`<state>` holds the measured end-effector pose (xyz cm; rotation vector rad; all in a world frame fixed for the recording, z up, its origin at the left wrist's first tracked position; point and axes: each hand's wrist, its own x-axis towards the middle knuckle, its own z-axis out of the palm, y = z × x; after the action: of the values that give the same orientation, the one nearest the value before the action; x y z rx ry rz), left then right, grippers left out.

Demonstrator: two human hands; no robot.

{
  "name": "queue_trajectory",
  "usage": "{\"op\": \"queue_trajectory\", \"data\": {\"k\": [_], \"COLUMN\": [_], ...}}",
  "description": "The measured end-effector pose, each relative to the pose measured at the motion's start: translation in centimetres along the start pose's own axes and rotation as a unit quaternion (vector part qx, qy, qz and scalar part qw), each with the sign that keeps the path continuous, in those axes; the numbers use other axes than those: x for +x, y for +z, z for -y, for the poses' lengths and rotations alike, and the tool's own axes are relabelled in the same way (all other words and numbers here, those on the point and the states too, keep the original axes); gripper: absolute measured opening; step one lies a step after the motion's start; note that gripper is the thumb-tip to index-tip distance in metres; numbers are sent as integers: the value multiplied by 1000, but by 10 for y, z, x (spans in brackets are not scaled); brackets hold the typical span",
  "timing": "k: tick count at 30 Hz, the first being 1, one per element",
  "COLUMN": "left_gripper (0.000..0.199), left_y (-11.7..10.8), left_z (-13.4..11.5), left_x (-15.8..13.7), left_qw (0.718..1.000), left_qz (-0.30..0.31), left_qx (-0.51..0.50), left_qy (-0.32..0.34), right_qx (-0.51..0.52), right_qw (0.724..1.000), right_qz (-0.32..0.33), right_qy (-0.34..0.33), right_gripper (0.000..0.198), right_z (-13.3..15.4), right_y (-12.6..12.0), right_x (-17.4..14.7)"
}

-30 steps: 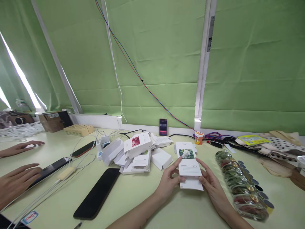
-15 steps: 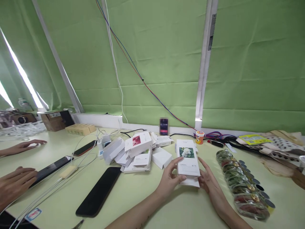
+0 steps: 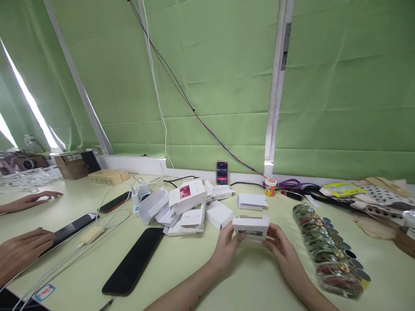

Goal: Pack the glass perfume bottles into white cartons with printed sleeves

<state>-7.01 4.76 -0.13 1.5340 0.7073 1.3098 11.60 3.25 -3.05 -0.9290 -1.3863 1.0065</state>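
Between my two hands is a small white paper box (image 3: 250, 223), tilted so that one narrow end faces me and its flower picture is foreshortened below. My left hand (image 3: 227, 242) is closed on the box's left side, thumb at the lower front. My right hand (image 3: 279, 244) grips the right side. Just beyond it a flat white box (image 3: 252, 201) lies on the table. Left of my hands is a heap of white boxes (image 3: 191, 214), some with flower pictures. To the right, a row of clear packets (image 3: 327, 250) with green and reddish contents stretches toward me.
A black phone (image 3: 134, 261) lies at front left, with white cables and a yellowish power adapter (image 3: 91, 234) beyond. A co-worker's hands (image 3: 29, 246) are at far left, one on a dark phone. An orange tub (image 3: 270, 187) and a small upright phone (image 3: 222, 172) stand at the back.
The box in my hands has been tipped from showing its flower face to showing a narrow end. The flat white box behind it is now uncovered. The co-worker's nearer hand shifted slightly right.
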Motion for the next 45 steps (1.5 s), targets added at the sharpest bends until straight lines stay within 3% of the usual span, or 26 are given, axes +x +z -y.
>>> {"op": "queue_trajectory", "data": {"k": [3,8,11,13,16,19,22,24,29,34,40,45], "left_gripper": [37,37,39,41,51,69,81,77,66,59,65,42], "left_y": [1,-1,-1,0,3,6,8,9,7,-5,-14,-12], "left_z": [-8,-10,-4,-1,2,3,6,9,16,15,19,23], "left_x": [-3,-6,-5,-4,0,2,2,1,2,8,12,11], "left_qw": [996,963,951,966,991,996,993,992,989,967,949,939], "left_qz": [41,132,144,94,10,39,73,79,87,167,192,156], "left_qx": [69,171,193,188,130,35,4,2,-39,-88,-157,-206], "left_qy": [39,164,194,152,28,-68,-97,-95,-110,-171,-194,-227], "right_qx": [-33,-85,-119,-132,-111,-46,-32,-39,-101,-153,-97,-97], "right_qw": [999,983,977,980,992,998,996,995,993,987,994,994], "right_qz": [-35,-91,-86,-65,-21,22,18,25,50,22,32,4], "right_qy": [-21,-133,-153,-134,-52,39,87,89,24,41,27,41], "right_gripper": [26,28,28,27,29,36,46,50,68,80,73,70], "right_z": [-3,-10,-8,-3,3,3,-1,-2,-8,-26,-28,-23], "right_y": [-3,-5,-5,-4,-3,-1,0,1,3,-1,-5,-4], "right_x": [0,2,2,1,-1,-1,0,1,0,-3,-2,0]}}
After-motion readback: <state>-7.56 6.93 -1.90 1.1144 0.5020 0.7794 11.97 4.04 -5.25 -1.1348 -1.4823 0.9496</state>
